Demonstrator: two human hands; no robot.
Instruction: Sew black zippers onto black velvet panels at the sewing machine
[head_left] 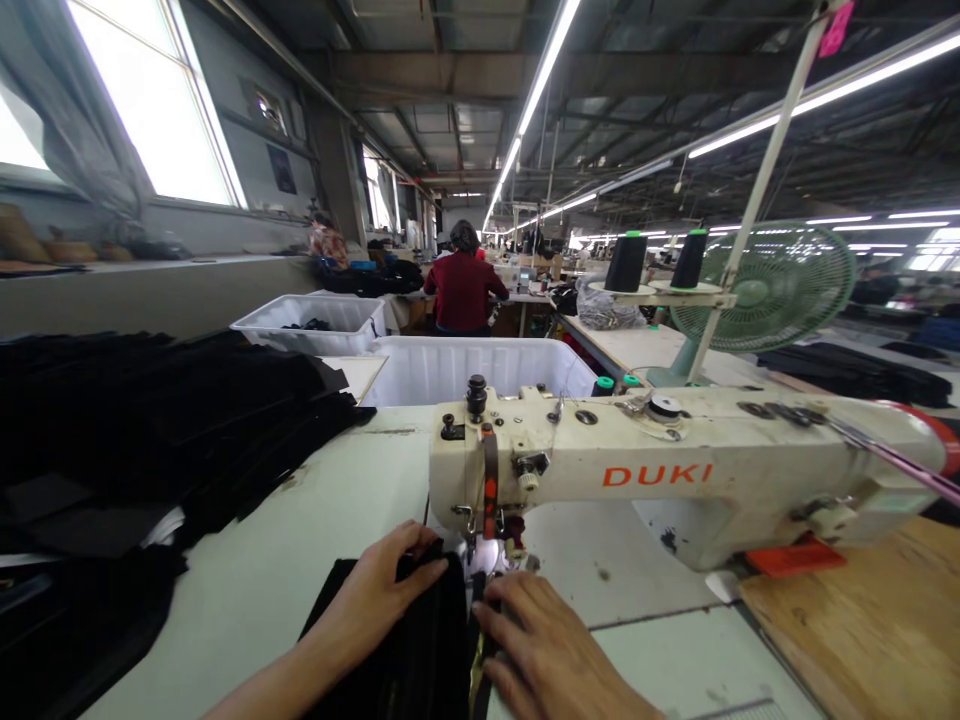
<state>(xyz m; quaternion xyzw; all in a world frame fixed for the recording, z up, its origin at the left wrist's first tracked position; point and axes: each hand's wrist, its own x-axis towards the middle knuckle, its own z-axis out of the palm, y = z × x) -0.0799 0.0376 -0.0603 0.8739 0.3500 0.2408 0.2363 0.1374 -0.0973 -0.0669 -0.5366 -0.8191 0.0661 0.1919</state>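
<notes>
A white sewing machine (pixel 562 470) with orange lettering stands across the table, its needle area lit by a small lamp. Black fabric (pixel 427 640) lies in front of the needle, its far edge close to the presser foot. My left hand (pixel 397 580) pinches the fabric's upper edge between thumb and fingers, left of the needle. Just right of the needle line, my right hand (pixel 532 640) has bent fingers on a narrow dark strip (pixel 478 640) with a yellowish edge, which runs toward the needle. The fingertips' underside is hidden.
Stacked black fabric pieces (pixel 150 430) cover the table's left side. Behind the machine stand white plastic bins (pixel 480 365). Thread cones (pixel 626 262) sit on a stand at right, near a green fan (pixel 765 285). A wooden board (pixel 862 620) lies at right. A person in dark red (pixel 461 290) sits farther off.
</notes>
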